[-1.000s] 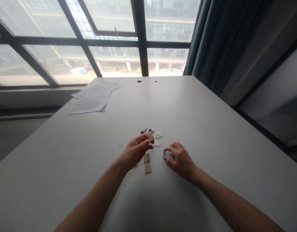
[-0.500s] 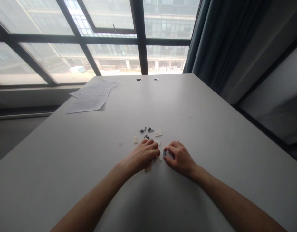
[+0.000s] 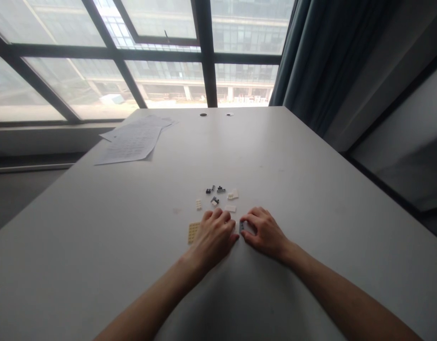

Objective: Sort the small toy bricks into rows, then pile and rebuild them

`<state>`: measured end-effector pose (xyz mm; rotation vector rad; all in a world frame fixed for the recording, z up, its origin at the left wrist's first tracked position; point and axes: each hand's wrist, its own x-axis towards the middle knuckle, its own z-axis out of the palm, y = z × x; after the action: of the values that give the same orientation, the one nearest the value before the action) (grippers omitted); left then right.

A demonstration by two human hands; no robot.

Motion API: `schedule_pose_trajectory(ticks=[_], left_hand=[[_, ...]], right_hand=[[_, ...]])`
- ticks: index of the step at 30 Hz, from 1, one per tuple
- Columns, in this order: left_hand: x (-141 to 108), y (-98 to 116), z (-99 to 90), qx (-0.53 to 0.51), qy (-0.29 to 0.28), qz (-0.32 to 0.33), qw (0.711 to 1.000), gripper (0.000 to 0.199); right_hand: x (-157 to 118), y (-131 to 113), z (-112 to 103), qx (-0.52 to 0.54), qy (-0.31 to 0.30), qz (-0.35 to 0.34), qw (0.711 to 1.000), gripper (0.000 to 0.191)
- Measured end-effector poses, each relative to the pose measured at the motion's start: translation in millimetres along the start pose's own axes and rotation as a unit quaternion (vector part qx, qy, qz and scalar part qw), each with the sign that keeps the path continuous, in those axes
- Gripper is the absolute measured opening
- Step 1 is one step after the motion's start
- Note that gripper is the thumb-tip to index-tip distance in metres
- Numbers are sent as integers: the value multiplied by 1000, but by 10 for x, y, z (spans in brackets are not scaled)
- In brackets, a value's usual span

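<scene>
Two hands work close together over bricks, midway between the side edges of the white table [image 3: 293,199].
The right hand [image 3: 263,233] pinches a grey brick [image 3: 241,227], well apart from the far edge; the left hand [image 3: 215,232] curls just beside it, its grip hidden, so I cannot tell what it holds. It partly covers a tan plate [image 3: 193,233]. The step looks like positioning small pieces; the next move calls for careful alignment.

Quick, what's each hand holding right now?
Left hand: curled downward; can't tell whether it's holding anything.
Right hand: closed, pinching a gray brick.
</scene>
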<state>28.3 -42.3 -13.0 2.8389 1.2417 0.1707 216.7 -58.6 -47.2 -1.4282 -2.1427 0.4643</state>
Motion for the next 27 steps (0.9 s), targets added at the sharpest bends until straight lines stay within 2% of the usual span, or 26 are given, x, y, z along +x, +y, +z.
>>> schedule_pose_trajectory(ticks=[15,21,24,27], left_hand=[[103,-64,62,-46,5,-9,999,17],[103,-69,70,-59,15,-10,998,27],[73,-162,31,-65,38,-22,997,37],[33,-403,-46,-52,74,-71,993,39]], right_hand=[[-2,0,1,-4,3,7,1000,25],[1,29,16,-9,3,10,1000,31],[-2,32,17,1,12,15,1000,36],[-7,34,15,17,21,22,999,37]])
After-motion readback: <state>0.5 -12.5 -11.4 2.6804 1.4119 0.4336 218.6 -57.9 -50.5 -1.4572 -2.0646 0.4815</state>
